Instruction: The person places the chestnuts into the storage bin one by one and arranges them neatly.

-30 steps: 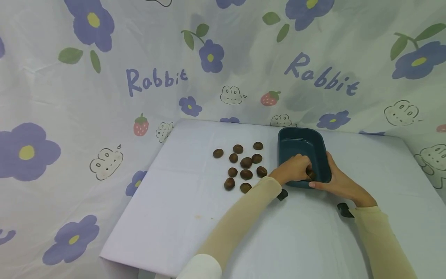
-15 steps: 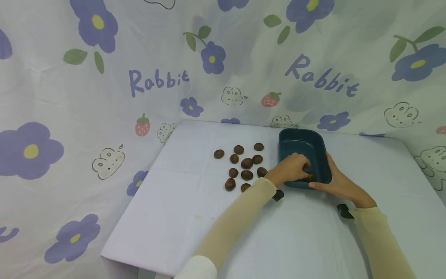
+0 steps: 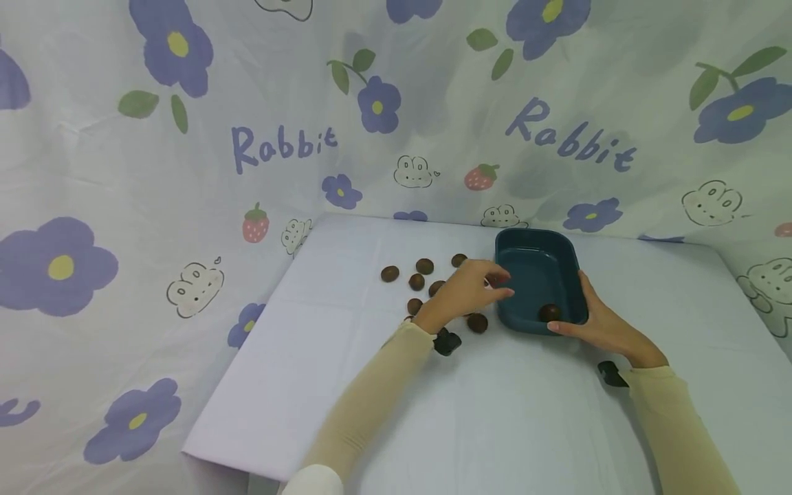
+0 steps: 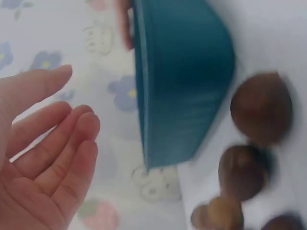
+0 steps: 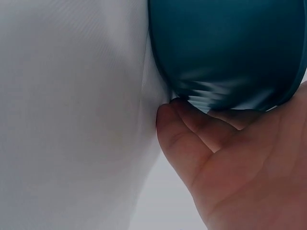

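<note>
Mid-frame, the left hand's grip (image 3: 465,291) is empty, fingers loosely bent, by the left rim of a deep teal rectangular dish (image 3: 529,273); the right hand's grip (image 3: 605,327) holds its lower right corner. One round brown nut (image 3: 548,313) lies inside, low right, other nuts (image 3: 390,273) on the white-clothed surface (image 3: 297,357); white purple-flowered cloth (image 3: 278,82) hangs behind

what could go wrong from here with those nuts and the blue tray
The left hand is right by the loose nuts, so it might knock one rolling across the table. The dark gadget at that wrist also looks close to them and could nudge some. The right hand holds the tray at a near corner; if it jerks, the one nut seen inside may roll about.
</note>
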### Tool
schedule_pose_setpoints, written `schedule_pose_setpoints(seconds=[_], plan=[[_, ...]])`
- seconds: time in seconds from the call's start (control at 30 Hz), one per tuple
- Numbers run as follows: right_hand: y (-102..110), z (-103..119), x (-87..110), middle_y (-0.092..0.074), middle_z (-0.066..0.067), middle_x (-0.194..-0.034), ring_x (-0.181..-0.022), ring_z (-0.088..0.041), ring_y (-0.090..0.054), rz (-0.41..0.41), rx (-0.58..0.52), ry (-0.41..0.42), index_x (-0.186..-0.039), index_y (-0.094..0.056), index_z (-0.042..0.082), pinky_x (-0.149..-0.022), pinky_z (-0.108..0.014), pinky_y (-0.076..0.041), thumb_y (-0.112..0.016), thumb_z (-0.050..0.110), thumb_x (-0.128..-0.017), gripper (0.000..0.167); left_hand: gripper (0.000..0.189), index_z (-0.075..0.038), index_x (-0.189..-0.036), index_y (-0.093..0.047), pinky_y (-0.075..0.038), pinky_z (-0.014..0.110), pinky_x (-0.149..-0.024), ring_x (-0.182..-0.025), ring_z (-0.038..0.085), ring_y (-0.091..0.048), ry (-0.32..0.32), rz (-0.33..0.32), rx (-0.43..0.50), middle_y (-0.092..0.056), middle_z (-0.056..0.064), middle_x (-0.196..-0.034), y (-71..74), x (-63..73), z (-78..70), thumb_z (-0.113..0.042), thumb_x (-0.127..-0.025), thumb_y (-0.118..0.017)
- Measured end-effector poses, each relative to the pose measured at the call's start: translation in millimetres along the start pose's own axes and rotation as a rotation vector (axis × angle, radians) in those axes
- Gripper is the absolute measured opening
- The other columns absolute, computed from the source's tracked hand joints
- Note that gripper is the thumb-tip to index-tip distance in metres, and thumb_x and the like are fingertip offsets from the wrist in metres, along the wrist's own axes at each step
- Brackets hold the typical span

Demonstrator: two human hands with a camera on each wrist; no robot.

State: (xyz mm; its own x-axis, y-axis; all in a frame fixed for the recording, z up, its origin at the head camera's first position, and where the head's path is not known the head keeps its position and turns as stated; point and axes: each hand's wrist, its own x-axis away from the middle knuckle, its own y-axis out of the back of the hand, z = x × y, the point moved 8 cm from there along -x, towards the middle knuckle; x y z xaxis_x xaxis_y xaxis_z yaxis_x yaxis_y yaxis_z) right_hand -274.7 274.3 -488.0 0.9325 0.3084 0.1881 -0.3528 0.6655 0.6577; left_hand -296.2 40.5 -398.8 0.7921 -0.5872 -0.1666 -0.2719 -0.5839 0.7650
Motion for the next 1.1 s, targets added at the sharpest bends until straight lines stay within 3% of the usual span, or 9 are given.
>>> schedule_pose_setpoints(seconds=[0.17,0.37,0.5,0.63,0.83,1.1], plan=[[0,0,0.3,0.030,-0.013,-0.170,-0.156,-0.058,0.007,0.005,-0.014,0.005,-0.157,0.035,0.025,-0.111,-0.086,-0.015,-0.075,0.047,-0.091,0.130,0.030,-0.008,-0.119,-0.076,-0.060,0.026,-0.089,-0.096,0.013,-0.070,0.035,-0.133,0.087,-0.077,0.007,-0.113,37.3,28.6,22.3,-0.025,-0.095,-0.077],[0,-3,-1.2,0.030,-0.012,-0.170,-0.156,-0.058,0.006,0.009,-0.005,-0.009,-0.156,0.036,0.027,-0.110,-0.086,-0.016,-0.075,0.048,-0.091,0.131,0.027,-0.006,-0.114,-0.077,-0.061,0.028,-0.085,-0.092,0.017,-0.073,0.063,-0.295,0.119,-0.078,0.007,-0.105,78.9,60.4,53.0,-0.023,-0.093,-0.079],[0,-2,-1.4,0.030,-0.011,-0.170,-0.156,-0.057,0.006,0.010,-0.012,-0.012,-0.156,0.036,0.029,-0.110,-0.086,-0.016,-0.075,0.048,-0.091,0.131,0.027,-0.005,-0.113,-0.077,-0.062,0.031,-0.084,-0.093,0.021,-0.074,0.080,-0.408,0.133,-0.079,0.010,-0.106,104.4,77.5,78.3,-0.022,-0.093,-0.079],[1,-2,-1.3,0.030,-0.010,-0.170,-0.156,-0.057,0.007,0.013,-0.016,-0.013,-0.156,0.036,0.029,-0.110,-0.086,-0.016,-0.076,0.048,-0.091,0.131,0.026,-0.006,-0.112,-0.078,-0.062,0.032,-0.083,-0.095,0.024,-0.074,0.154,-0.501,0.159,-0.079,0.011,-0.106,125.1,91.7,108.4,-0.023,-0.092,-0.079],[1,-2,-1.6,0.030,-0.010,-0.170,-0.157,-0.057,0.007,0.014,-0.020,-0.007,-0.156,0.036,0.029,-0.111,-0.085,-0.015,-0.076,0.047,-0.090,0.131,0.030,-0.004,-0.113,-0.077,-0.060,0.042,-0.091,-0.100,0.029,-0.073,0.276,-0.569,0.177,-0.078,0.014,-0.107,141.2,107.1,149.8,-0.025,-0.092,-0.080],[-1,-4,-1.6,0.029,-0.011,-0.170,-0.156,-0.057,0.005,0.011,-0.015,-0.015,-0.157,0.035,0.027,-0.110,-0.085,-0.017,-0.076,0.047,-0.090,0.131,0.033,-0.003,-0.114,-0.076,-0.053,0.027,-0.078,-0.100,0.030,-0.072,0.405,-0.630,0.208,-0.078,0.016,-0.106,140.2,116.7,187.8,-0.026,-0.091,-0.081]])
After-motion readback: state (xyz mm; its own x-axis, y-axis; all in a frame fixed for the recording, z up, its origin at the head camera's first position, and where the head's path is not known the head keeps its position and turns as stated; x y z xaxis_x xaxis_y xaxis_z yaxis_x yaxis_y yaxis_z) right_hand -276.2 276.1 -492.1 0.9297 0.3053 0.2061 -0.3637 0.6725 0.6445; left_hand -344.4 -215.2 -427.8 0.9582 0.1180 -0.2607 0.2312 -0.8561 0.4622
